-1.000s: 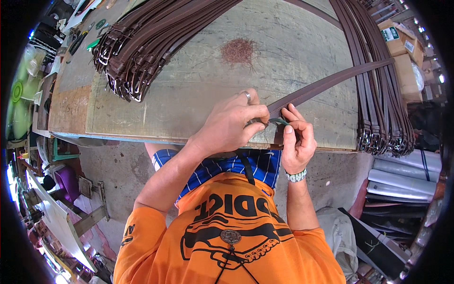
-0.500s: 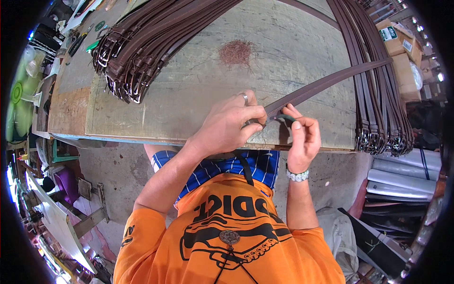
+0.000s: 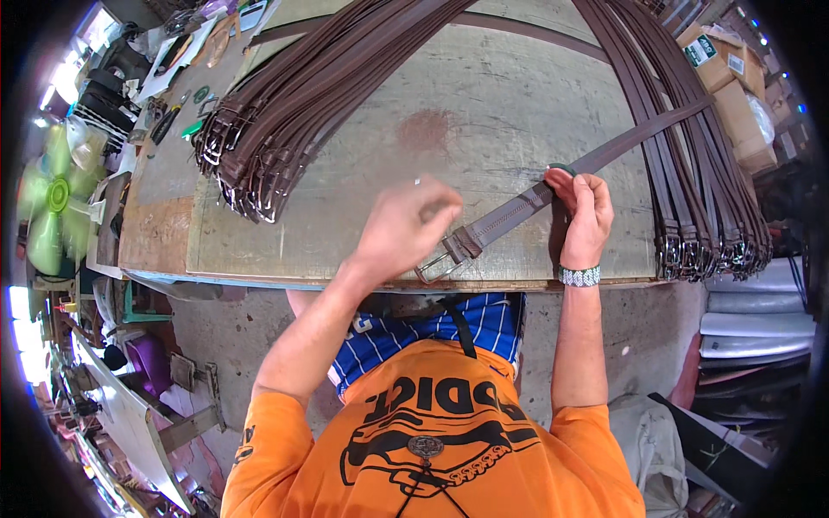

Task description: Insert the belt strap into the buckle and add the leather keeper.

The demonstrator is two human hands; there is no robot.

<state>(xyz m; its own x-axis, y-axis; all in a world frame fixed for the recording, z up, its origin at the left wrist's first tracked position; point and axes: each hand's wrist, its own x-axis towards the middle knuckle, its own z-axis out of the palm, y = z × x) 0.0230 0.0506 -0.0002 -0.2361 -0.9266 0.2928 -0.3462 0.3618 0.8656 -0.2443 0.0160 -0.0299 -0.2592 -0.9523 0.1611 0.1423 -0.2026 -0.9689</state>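
A dark brown leather belt [image 3: 518, 216] with stitched edging lies slantwise on the worktable, its metal buckle [image 3: 439, 268] near the front edge. My left hand [image 3: 406, 226] is above the table, left of the belt and apart from it. Motion blurs it, but its fingers look curled toward the thumb; anything between them is too small to make out. My right hand [image 3: 589, 216], wearing a beaded bracelet, is over the belt's middle. Its fingers are closed on a small curved dark-green tool [image 3: 561, 168], mostly hidden by the hand. A pile of reddish-brown thread scraps [image 3: 425, 129] lies farther back.
Bundled brown belts with buckles [image 3: 259, 155] lie at the left of the worktable [image 3: 345, 224], and another bundle [image 3: 691, 190] hangs toward the right edge. Cardboard boxes [image 3: 734, 104] stand beyond. A green fan [image 3: 57, 197] is at far left; grey rolls [image 3: 751, 324] sit lower right.
My left hand has let go of the belt's buckle end and moved left, uncovering the buckle. My right hand with the green tool has shifted up and right along the belt.
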